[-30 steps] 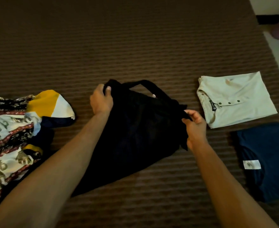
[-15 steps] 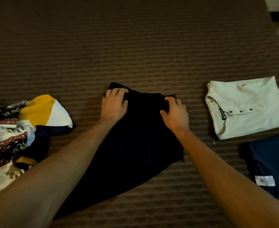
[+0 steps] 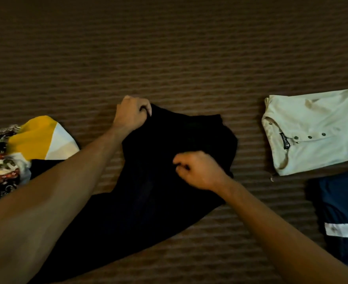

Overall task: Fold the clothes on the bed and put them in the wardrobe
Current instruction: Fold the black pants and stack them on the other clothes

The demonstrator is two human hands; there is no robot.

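The long black cloth garment (image 3: 148, 191) runs from the bed's near edge away to its far end, where the left hand (image 3: 131, 114) pinches the far-left corner and the right hand (image 3: 197, 171) pinches cloth mid-width.

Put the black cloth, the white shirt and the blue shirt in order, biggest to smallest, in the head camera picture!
1. black cloth
2. white shirt
3. blue shirt, but the picture's edge cuts it off, so its rank is unsure.

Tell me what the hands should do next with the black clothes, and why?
Probably fold the far end toward the body. The left hand pinches the far corner of the black garment, the right hand grips its middle, and it lies long and unfolded, unlike the folded cream shirt beside it.
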